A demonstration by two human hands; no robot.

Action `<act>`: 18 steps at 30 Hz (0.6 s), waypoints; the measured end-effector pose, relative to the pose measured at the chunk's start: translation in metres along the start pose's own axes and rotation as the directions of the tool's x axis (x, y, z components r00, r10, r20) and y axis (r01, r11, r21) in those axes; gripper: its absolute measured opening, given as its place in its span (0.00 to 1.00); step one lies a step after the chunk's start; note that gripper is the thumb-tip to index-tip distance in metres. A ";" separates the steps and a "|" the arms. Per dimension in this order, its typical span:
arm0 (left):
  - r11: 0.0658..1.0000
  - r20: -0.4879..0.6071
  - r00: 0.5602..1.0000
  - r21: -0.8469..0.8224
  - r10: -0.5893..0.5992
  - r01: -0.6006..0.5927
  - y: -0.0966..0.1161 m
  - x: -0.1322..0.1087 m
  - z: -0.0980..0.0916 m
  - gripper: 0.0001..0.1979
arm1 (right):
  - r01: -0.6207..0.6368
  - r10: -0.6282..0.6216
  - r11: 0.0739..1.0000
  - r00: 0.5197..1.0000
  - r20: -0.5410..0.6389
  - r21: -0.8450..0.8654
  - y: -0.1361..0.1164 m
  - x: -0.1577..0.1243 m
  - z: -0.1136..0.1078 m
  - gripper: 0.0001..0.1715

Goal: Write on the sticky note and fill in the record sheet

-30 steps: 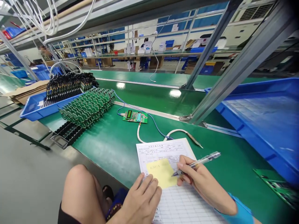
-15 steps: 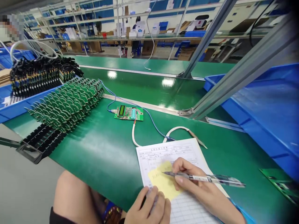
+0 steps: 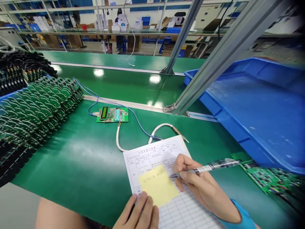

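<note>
My right hand (image 3: 200, 187) is closed on a clear ballpoint pen (image 3: 209, 167), its tip at the right edge of a yellow sticky note (image 3: 157, 186). The note lies on a printed white form (image 3: 162, 159) on the green table. My left hand (image 3: 139, 214) rests with fingers flat on the form's lower left edge, just below the note. Handwriting shows along the top of the note.
A small green circuit board with a display (image 3: 111, 114) lies beyond the form, wired with blue and white cables (image 3: 143, 130). Rows of green boards (image 3: 40, 101) stand in a rack at left. A blue tray (image 3: 252, 105) sits at right over another board (image 3: 269, 178). A metal frame post (image 3: 214, 57) crosses above.
The view has swung right and down. My right hand has shifted the pen tip from the middle of the note to its right edge. My left hand stays on the form.
</note>
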State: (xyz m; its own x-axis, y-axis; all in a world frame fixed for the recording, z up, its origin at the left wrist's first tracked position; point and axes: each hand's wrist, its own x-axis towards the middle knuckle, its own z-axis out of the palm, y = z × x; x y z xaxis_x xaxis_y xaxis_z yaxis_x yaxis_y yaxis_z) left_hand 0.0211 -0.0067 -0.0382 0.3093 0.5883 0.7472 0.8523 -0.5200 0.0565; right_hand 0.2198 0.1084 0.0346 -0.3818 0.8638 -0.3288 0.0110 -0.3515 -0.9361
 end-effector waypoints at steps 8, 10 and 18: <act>0.997 0.165 0.984 -0.024 0.071 -0.068 -0.010 0.025 -0.025 0.20 | 0.164 -0.139 0.883 0.986 0.090 -0.441 0.007 -0.012 0.030 0.11; 0.998 0.149 0.987 -0.028 0.065 -0.061 -0.011 0.029 -0.026 0.20 | 0.197 -0.191 0.832 0.979 0.066 -0.519 0.013 -0.011 0.030 0.13; 0.999 0.122 0.992 -0.050 0.014 -0.008 -0.009 0.029 -0.025 0.21 | 0.216 -0.238 0.804 0.971 0.033 -0.554 0.021 -0.008 0.029 0.17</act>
State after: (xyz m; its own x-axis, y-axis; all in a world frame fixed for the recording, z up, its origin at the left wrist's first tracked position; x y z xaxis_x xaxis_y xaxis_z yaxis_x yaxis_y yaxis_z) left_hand 0.0122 0.0000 -0.0005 0.3709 0.6521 0.6612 0.8274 -0.5554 0.0837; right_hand 0.1966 0.0835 0.0208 -0.4040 0.9101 -0.0922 0.4382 0.1040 -0.8929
